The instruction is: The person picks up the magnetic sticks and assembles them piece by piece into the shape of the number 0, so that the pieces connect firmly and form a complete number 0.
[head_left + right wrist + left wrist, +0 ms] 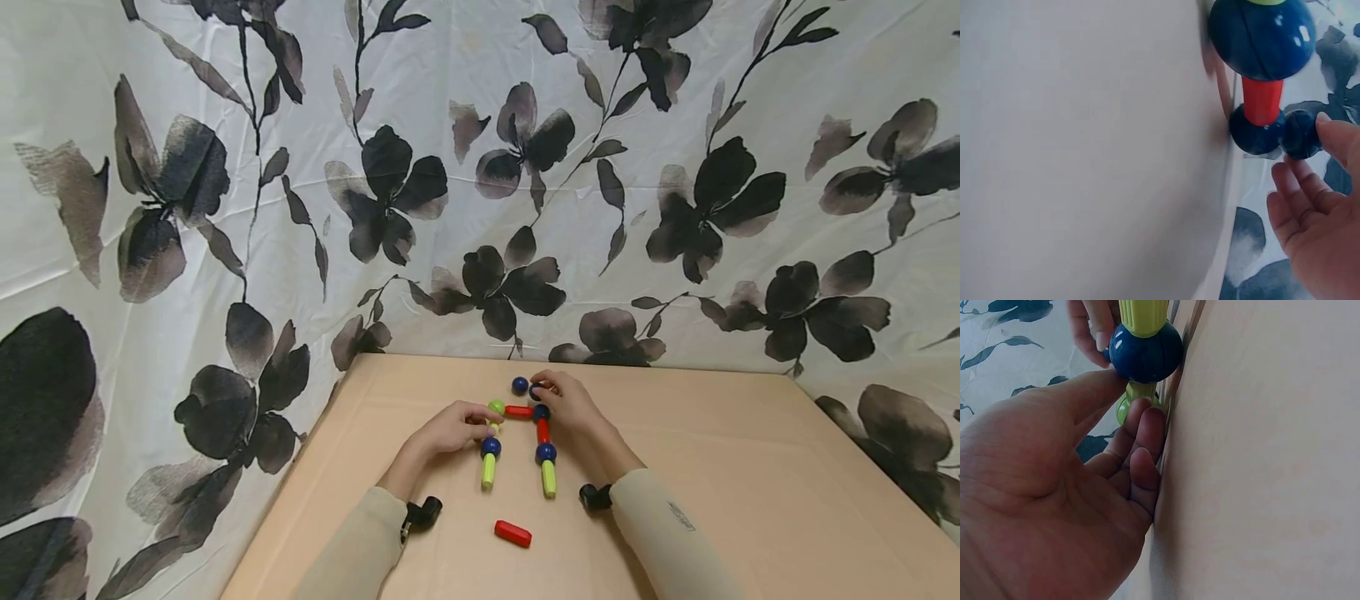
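A frame of rods and balls lies on the table. My left hand [456,427] grips its left side, fingers and thumb around the yellow-green rod [1140,392] between a green ball [497,407] and a blue ball [1146,353]. The thumb tip touches that blue ball. A red rod [518,412] joins the green ball to a blue corner ball [541,412]. With thumb and fingertips, my right hand [572,407] pinches another blue ball [1301,134] beside the corner ball. Below the corner come a red rod [543,432], a blue ball [546,452] and a yellow-green rod [549,480].
One loose blue ball [520,386] sits just beyond the frame, left of my right fingertips. Nearer me, a loose red rod [513,533] lies on the tan table [750,483]. A flower-patterned cloth [480,208] hangs behind the table's far edge.
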